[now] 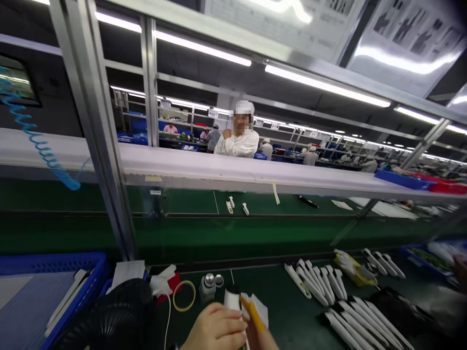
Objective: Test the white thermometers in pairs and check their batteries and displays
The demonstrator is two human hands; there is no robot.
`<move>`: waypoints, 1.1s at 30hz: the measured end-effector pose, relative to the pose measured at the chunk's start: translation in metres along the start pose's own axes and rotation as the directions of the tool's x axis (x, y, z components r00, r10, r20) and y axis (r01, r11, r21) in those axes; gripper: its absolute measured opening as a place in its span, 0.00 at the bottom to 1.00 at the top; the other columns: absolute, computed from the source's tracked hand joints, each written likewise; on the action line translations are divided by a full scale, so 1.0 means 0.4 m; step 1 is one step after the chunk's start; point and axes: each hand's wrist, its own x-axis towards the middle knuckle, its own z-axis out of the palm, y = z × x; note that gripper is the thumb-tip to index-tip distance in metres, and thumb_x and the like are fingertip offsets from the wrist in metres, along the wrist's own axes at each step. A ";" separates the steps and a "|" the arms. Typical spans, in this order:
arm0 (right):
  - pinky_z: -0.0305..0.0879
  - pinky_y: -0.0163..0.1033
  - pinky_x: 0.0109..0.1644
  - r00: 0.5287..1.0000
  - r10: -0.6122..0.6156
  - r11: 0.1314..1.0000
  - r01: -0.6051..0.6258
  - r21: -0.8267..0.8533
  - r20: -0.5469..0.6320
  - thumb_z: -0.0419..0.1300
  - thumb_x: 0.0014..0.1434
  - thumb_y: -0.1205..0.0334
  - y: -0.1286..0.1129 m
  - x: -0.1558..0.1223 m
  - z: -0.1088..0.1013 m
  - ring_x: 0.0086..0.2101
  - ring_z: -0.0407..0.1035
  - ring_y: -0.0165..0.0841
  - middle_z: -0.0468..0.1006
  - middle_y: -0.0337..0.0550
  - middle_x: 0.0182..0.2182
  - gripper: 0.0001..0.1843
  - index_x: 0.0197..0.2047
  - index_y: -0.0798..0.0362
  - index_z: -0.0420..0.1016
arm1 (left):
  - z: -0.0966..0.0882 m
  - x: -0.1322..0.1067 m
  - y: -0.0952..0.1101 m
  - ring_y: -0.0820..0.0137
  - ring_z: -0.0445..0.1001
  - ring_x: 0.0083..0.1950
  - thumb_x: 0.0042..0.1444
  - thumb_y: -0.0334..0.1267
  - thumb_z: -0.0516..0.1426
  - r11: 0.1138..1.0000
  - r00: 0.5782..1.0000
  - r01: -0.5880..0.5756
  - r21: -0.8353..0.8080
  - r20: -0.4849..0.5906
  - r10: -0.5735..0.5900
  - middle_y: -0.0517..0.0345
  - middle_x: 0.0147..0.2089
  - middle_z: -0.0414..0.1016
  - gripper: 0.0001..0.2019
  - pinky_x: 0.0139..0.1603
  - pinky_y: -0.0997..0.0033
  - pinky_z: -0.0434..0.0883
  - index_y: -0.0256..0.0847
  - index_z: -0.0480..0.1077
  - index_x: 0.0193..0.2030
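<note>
At the bottom edge, my left hand (216,329) is closed around a small white cylindrical device (232,298) that stands upright. Just to its right, only partly in view, my right hand (263,340) holds a yellow tool (253,312) slanted against the device. A white folded sheet (261,308) lies right behind the two hands on the green mat (277,291).
Rows of white handheld devices (321,284) lie to the right. A small bottle (207,287), a yellow ring (184,295), a black ribbed hose (116,316) and a blue bin (54,262) sit to the left. A green conveyor (182,233) runs beyond, and a person (239,141) stands behind the white shelf (219,171).
</note>
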 end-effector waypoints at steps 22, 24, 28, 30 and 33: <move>0.70 0.45 0.46 0.876 -0.464 0.836 0.483 0.260 -0.133 0.69 0.45 0.59 -0.205 -0.196 -0.173 0.40 0.72 0.34 0.75 0.37 0.41 0.45 0.61 0.32 0.50 | 0.083 0.175 0.216 0.63 0.69 0.53 0.59 0.38 0.50 0.068 0.652 0.385 -0.920 0.219 -0.726 0.50 0.54 0.66 0.15 0.53 0.58 0.66 0.48 0.61 0.53; 0.70 0.46 0.47 0.854 -0.499 0.826 0.519 0.218 -0.146 0.69 0.46 0.59 -0.213 -0.210 -0.173 0.40 0.72 0.35 0.75 0.36 0.41 0.44 0.61 0.31 0.51 | 0.092 0.202 0.225 0.65 0.75 0.41 0.60 0.47 0.47 -0.388 0.639 0.400 -0.830 0.557 -0.531 0.49 0.43 0.72 0.16 0.44 0.61 0.70 0.41 0.62 0.50; 0.68 0.49 0.51 0.828 -0.535 0.806 0.560 0.191 -0.169 0.67 0.48 0.62 -0.226 -0.222 -0.171 0.42 0.73 0.36 0.75 0.36 0.42 0.41 0.60 0.32 0.53 | 0.099 0.230 0.235 0.70 0.73 0.24 0.59 0.52 0.46 -0.583 0.691 0.315 -0.749 0.602 -0.399 0.51 0.31 0.74 0.20 0.28 0.71 0.70 0.36 0.64 0.44; 0.66 0.49 0.53 0.820 -0.545 0.798 0.572 0.190 -0.175 0.67 0.48 0.62 -0.227 -0.224 -0.174 0.43 0.72 0.36 0.75 0.36 0.42 0.39 0.59 0.33 0.54 | 0.102 0.231 0.238 0.73 0.72 0.21 0.59 0.49 0.48 -0.545 0.701 0.272 -0.793 0.552 -0.452 0.52 0.31 0.74 0.17 0.23 0.76 0.68 0.36 0.64 0.43; 0.66 0.49 0.53 0.816 -0.546 0.801 0.575 0.167 -0.189 0.67 0.48 0.60 -0.223 -0.226 -0.180 0.43 0.72 0.36 0.76 0.36 0.42 0.39 0.59 0.34 0.54 | 0.104 0.230 0.242 0.74 0.72 0.22 0.60 0.48 0.47 -0.532 0.713 0.258 -0.806 0.531 -0.459 0.52 0.32 0.74 0.17 0.22 0.78 0.67 0.36 0.64 0.45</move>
